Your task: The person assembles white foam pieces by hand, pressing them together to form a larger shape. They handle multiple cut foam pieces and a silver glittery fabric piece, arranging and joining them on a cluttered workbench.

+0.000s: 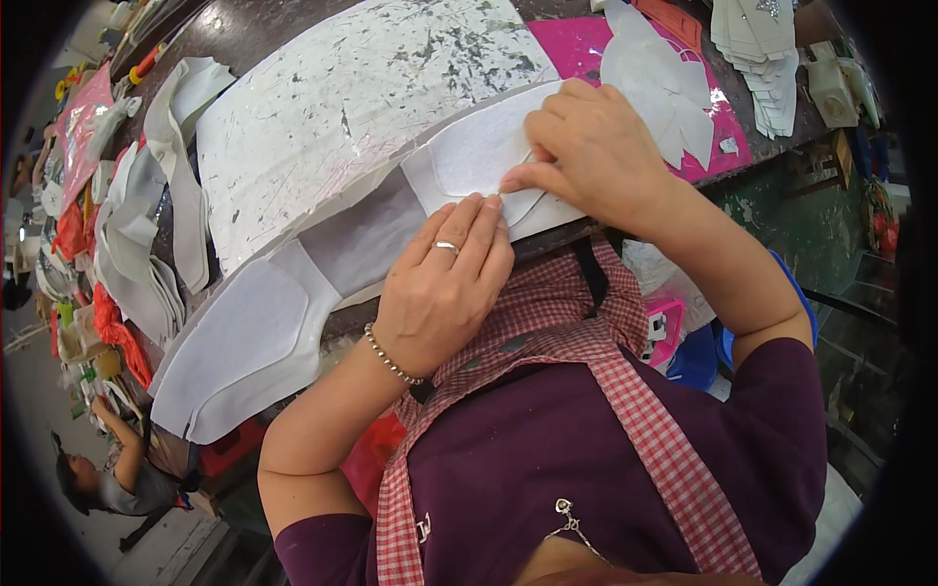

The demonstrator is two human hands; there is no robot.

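A long, curved shoe-upper-like piece of grey-white material (362, 230) lies along the table's near edge. At its left end is a rounded white lining patch (239, 322), and a second white patch (479, 146) sits toward its right end. My left hand (445, 278) lies on the piece with fingers stretched out, fingertips beside the lower edge of the right patch. Over the right end, my right hand (596, 146) has its fingers curled, the thumb pressing at the patch edge near the left fingertips. What lies beneath the curled fingers is hidden.
A scuffed white board (362, 107) lies under the work. Loose grey-white strips (181, 127) are piled at left. At right are a magenta sheet (728, 117), cut white pieces (655, 78) and a stack of pale pieces (767, 68). Another person (107, 469) is at far left.
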